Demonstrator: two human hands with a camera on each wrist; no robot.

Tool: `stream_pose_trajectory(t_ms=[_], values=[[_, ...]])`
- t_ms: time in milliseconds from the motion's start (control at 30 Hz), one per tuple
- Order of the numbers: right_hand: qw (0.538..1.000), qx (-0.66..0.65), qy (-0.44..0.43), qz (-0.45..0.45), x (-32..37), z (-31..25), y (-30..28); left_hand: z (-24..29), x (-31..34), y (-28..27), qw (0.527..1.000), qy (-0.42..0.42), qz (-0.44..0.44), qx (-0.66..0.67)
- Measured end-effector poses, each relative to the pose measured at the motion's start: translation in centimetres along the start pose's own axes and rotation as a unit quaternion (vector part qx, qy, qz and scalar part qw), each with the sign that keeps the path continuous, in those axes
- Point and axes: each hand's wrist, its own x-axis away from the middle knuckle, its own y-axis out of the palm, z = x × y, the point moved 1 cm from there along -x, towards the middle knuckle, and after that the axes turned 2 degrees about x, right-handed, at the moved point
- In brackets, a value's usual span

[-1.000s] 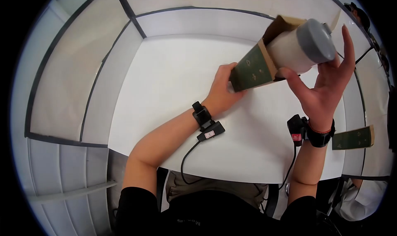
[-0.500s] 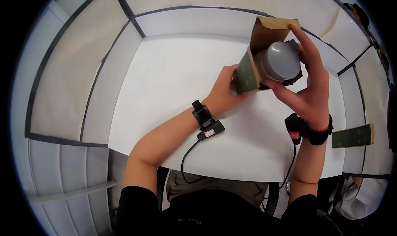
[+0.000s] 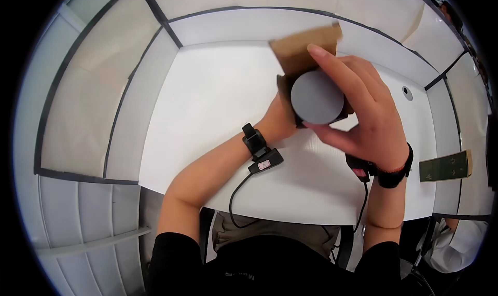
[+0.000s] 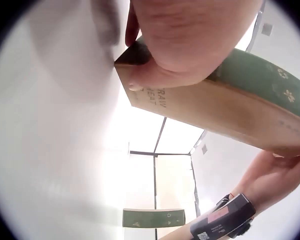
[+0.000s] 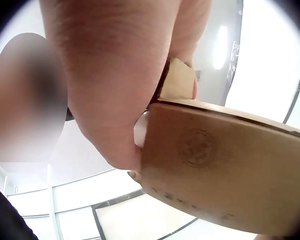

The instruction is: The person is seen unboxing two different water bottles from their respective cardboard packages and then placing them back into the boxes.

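A green and brown cardboard box (image 3: 306, 47) is tilted above the table with its top flap raised. In its opening sits a cup with a round grey lid (image 3: 316, 97). The left hand (image 3: 277, 120) grips the box near its lower end; the left wrist view shows its thumb on the brown side (image 4: 210, 107). My right hand (image 3: 365, 112) curves round the lid, thumb at its near edge and index finger by the raised flap. Seen from the right wrist, that hand (image 5: 110, 75) is against the open end of the box (image 5: 220, 160). The cup's body is hidden.
A green box or box piece (image 3: 445, 166) lies at the table's right side. White panels with dark edges surround the white table (image 3: 207, 88), which has a round hole fitting (image 3: 407, 92) at the back right. Cables hang from both wrist cameras.
The cup has gone deeper into the box, and its lid now faces the head camera. The right hand has moved left with it. The box's open end has swung left and more upright.
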Motion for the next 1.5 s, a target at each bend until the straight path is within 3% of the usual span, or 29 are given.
stream_pose_trajectory(t_ms=[167,267,467,567,667,700,733,833,933,967,1067,1233,1300,1433,1500], values=[[0.997,0.067,-0.015,0.022,0.3,0.8,-0.1,-4.4,0.2,-0.1,0.999,0.022,-0.013,-0.022],[0.998,0.010,0.061,0.034,0.6,0.8,0.3,-7.5,0.9,0.1,0.999,0.005,-0.018,-0.039],[0.994,0.111,0.005,0.022,0.1,1.4,-0.7,-6.7,1.4,0.0,0.997,-0.026,-0.001,-0.079],[0.996,0.089,0.030,0.000,0.4,1.7,-0.7,-7.0,1.5,-0.1,0.997,-0.050,-0.003,-0.060],[0.994,-0.012,0.108,0.015,1.1,2.1,-1.0,-6.9,1.3,-0.1,0.997,-0.064,0.005,-0.035],[0.995,0.029,0.076,0.059,1.0,2.3,-1.3,-7.2,1.1,-0.2,0.998,-0.038,0.004,-0.050],[0.991,-0.031,0.077,0.109,1.1,2.8,-1.0,-7.5,1.1,-0.2,0.998,-0.025,0.004,-0.063],[0.971,-0.115,0.144,0.155,1.2,3.1,-1.3,-7.2,0.9,-0.2,0.995,-0.010,0.004,-0.099],[0.930,-0.265,0.244,0.075,1.8,3.0,-2.2,-6.8,1.2,-0.2,0.993,-0.001,0.010,-0.119],[0.924,-0.264,0.252,0.112,1.7,2.8,-1.6,-6.7,1.3,-0.2,0.993,0.007,0.016,-0.115],[0.902,-0.309,0.293,0.071,1.7,3.0,-1.5,-6.7,1.4,-0.4,0.991,-0.042,-0.012,-0.126],[0.852,-0.387,0.334,0.114,2.2,4.2,-0.1,-5.6,1.8,-0.2,0.983,-0.109,-0.144,-0.025],[0.863,-0.356,0.350,0.080,2.0,4.2,0.1,-4.2,1.8,0.1,0.972,-0.155,-0.173,0.047],[0.846,-0.397,0.351,0.060,1.6,3.7,0.4,-1.6,1.2,-0.8,0.983,-0.095,-0.135,0.075],[0.840,-0.396,0.364,0.073,1.9,3.6,0.1,-0.2,0.1,-0.9,0.976,-0.019,-0.080,0.202]])
